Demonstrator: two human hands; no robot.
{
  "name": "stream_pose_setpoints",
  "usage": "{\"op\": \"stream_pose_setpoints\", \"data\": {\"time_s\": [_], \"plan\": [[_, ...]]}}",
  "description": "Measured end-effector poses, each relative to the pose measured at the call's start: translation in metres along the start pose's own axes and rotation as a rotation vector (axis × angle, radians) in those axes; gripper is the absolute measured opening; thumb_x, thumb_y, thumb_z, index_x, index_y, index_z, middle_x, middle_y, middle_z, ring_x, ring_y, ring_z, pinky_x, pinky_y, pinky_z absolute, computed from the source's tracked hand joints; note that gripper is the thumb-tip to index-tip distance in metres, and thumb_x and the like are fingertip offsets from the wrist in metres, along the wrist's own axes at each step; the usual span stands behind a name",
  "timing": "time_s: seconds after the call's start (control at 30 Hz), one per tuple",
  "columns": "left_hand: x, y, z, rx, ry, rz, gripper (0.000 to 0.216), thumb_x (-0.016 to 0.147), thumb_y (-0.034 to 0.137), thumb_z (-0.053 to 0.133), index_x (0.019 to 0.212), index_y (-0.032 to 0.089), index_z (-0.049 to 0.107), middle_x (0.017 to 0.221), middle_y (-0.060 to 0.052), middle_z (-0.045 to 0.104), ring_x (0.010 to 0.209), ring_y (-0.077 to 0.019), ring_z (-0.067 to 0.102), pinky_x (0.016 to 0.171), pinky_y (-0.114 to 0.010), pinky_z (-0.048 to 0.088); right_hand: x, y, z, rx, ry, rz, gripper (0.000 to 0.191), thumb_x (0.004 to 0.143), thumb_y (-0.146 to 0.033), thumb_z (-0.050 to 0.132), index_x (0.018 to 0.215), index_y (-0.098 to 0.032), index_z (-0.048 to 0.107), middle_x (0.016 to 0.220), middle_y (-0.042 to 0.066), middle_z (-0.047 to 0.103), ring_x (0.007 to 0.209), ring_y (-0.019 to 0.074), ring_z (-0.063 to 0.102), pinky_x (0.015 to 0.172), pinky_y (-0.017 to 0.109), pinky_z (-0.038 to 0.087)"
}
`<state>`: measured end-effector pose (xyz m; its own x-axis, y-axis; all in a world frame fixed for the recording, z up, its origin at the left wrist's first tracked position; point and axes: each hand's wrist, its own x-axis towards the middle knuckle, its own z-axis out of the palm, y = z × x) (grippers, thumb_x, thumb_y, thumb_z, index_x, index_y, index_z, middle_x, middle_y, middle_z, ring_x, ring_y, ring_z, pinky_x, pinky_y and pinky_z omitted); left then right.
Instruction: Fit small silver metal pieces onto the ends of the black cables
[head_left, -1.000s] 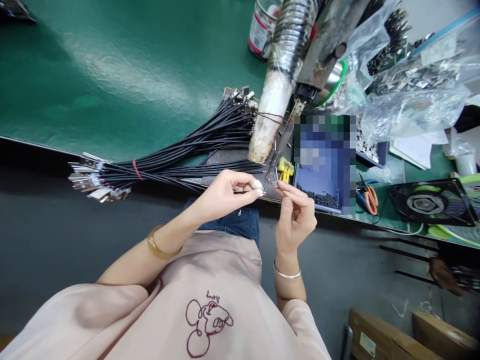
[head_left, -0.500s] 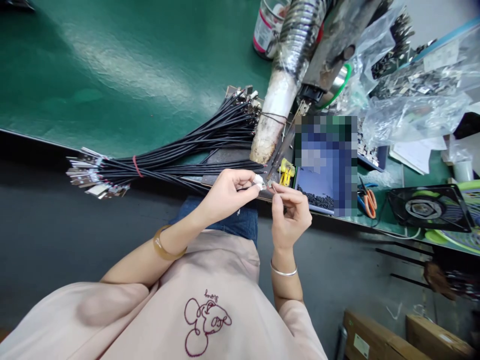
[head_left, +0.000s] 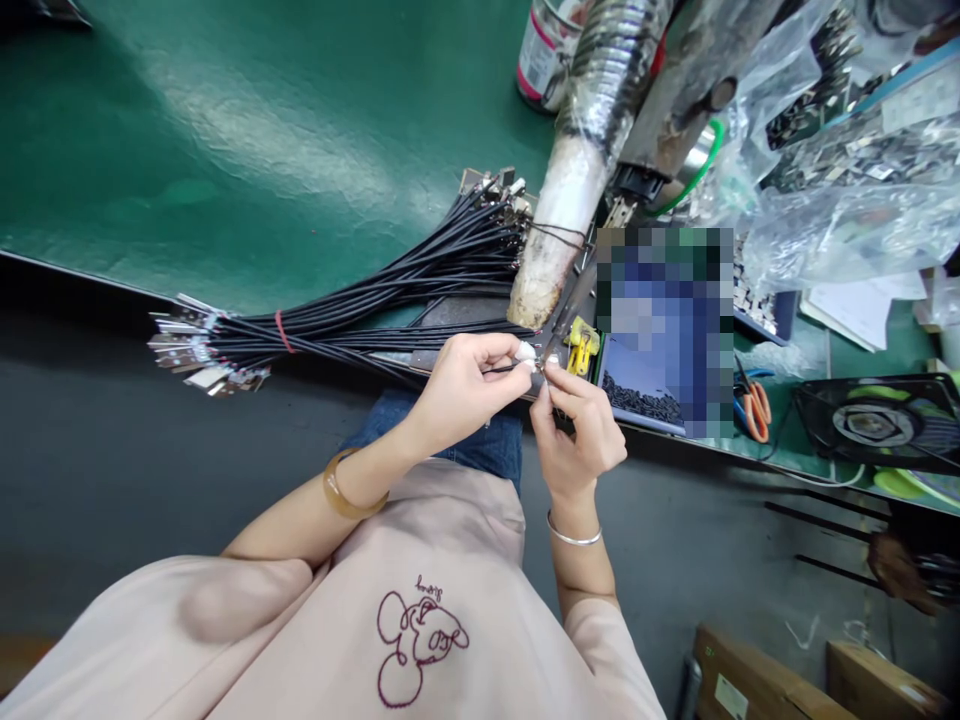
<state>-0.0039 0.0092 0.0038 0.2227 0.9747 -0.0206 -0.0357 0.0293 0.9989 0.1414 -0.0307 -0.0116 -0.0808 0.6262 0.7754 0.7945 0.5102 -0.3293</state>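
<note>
My left hand (head_left: 476,378) is closed in a pinch on the end of a black cable (head_left: 501,370); white covers wrap its thumb and finger tips. Facing it, my right hand (head_left: 576,425) pinches a tiny metal part (head_left: 541,366) right at the cable's end, its exact shape hidden by the fingertips. The large bundle of black cables (head_left: 360,290), tied with a red band (head_left: 283,332), lies left of my hands. Flat metal connectors (head_left: 199,345) fan out at the bundle's left end. Just above my fingertips stands the soldering machine's slanted tip (head_left: 577,305).
A white-wrapped duct (head_left: 551,220) slants down above my hands. To the right are a yellow clip-like tool (head_left: 582,345), a blue tray (head_left: 645,415) with small black pieces, orange-handled pliers (head_left: 756,410), a fan (head_left: 874,420) and plastic bags (head_left: 840,240) of metal parts.
My right hand has moved closer to the left, and its fingertips now close over the small metal part at the cable end. The whole view has shifted slightly.
</note>
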Motion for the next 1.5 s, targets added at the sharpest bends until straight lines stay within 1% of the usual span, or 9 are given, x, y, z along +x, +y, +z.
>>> {"op": "stream_pose_setpoints", "data": {"time_s": [0.5,0.6,0.73,0.8,0.97,1.17,1.27,1.4,1.5], "plan": [[-0.004,0.001,0.0,0.032,-0.031,-0.012,0.017,0.079,0.021,0.061,0.064,0.013,0.059,0.057,0.005,0.033,0.055,-0.0066,0.026,0.05,-0.022,0.021,-0.005,-0.001,-0.004,0.0,-0.008,-0.003,0.023,0.083,-0.007,0.072,0.095,-0.025,0.063,0.103,0.003,0.079,0.087,0.0164,0.077,0.078,0.027,0.064],[-0.006,0.001,-0.001,0.037,-0.05,-0.007,0.016,0.08,0.022,0.062,0.066,0.013,0.063,0.057,0.005,0.038,0.054,-0.0067,0.03,0.049,-0.021,0.024,0.0,-0.003,-0.007,0.027,-0.013,0.09,0.02,0.084,-0.008,0.072,0.095,-0.024,0.066,0.104,0.004,0.078,0.093,0.017,0.076,0.077,0.027,0.064],[-0.008,-0.001,-0.002,0.078,-0.015,0.028,0.016,0.079,0.023,0.065,0.067,0.014,0.067,0.059,0.001,0.054,0.057,-0.0097,0.044,0.052,-0.021,0.034,0.008,-0.006,-0.011,0.199,-0.128,0.328,0.008,0.09,-0.014,0.067,0.089,-0.022,0.066,0.101,0.004,0.077,0.088,0.0163,0.076,0.071,0.027,0.064],[-0.008,-0.002,-0.002,0.079,0.007,0.021,0.016,0.078,0.023,0.065,0.067,0.013,0.068,0.062,-0.001,0.059,0.059,-0.0107,0.049,0.054,-0.021,0.037,0.01,-0.007,-0.011,0.224,-0.148,0.367,0.007,0.09,-0.017,0.065,0.085,-0.022,0.064,0.1,0.004,0.076,0.088,0.0166,0.075,0.072,0.029,0.064],[-0.006,-0.002,0.0,0.067,0.032,-0.026,0.016,0.077,0.023,0.063,0.072,0.011,0.072,0.06,0.001,0.058,0.054,-0.0079,0.045,0.052,-0.019,0.035,0.011,-0.006,-0.009,0.207,-0.137,0.326,0.009,0.089,-0.014,0.067,0.084,-0.021,0.064,0.101,0.004,0.075,0.092,0.0162,0.073,0.075,0.029,0.063],[-0.004,-0.003,0.001,0.062,0.058,0.016,0.015,0.077,0.021,0.063,0.071,0.011,0.071,0.062,0.001,0.058,0.056,-0.0069,0.044,0.052,-0.017,0.036,0.014,-0.006,-0.007,0.2,-0.131,0.322,0.008,0.088,-0.014,0.068,0.085,-0.021,0.065,0.101,0.004,0.075,0.091,0.0162,0.073,0.07,0.027,0.061],[-0.004,0.0,0.001,0.038,0.073,0.018,0.013,0.075,0.021,0.065,0.073,0.01,0.072,0.061,0.002,0.056,0.054,-0.0056,0.039,0.049,-0.016,0.033,0.016,-0.007,-0.008,0.205,-0.112,0.297,0.01,0.086,-0.011,0.069,0.086,-0.021,0.066,0.102,0.004,0.075,0.093,0.016,0.073,0.075,0.029,0.061],[-0.003,0.004,0.0,0.011,0.044,-0.003,0.015,0.076,0.021,0.064,0.069,0.009,0.07,0.06,0.002,0.054,0.054,-0.0053,0.038,0.049,-0.016,0.032,0.017,-0.008,-0.01,0.207,-0.112,0.26,0.015,0.084,-0.007,0.069,0.085,-0.021,0.066,0.1,0.004,0.075,0.096,0.0165,0.072,0.085,0.032,0.06],[-0.001,0.004,-0.002,0.001,-0.017,-0.025,0.012,0.074,0.016,0.061,0.066,0.01,0.068,0.06,0.002,0.052,0.055,-0.005,0.037,0.05,-0.016,0.032,0.014,-0.007,-0.012,0.201,-0.131,0.249,0.015,0.085,-0.008,0.068,0.083,-0.022,0.062,0.1,0.003,0.075,0.096,0.0171,0.073,0.085,0.033,0.06]]}}
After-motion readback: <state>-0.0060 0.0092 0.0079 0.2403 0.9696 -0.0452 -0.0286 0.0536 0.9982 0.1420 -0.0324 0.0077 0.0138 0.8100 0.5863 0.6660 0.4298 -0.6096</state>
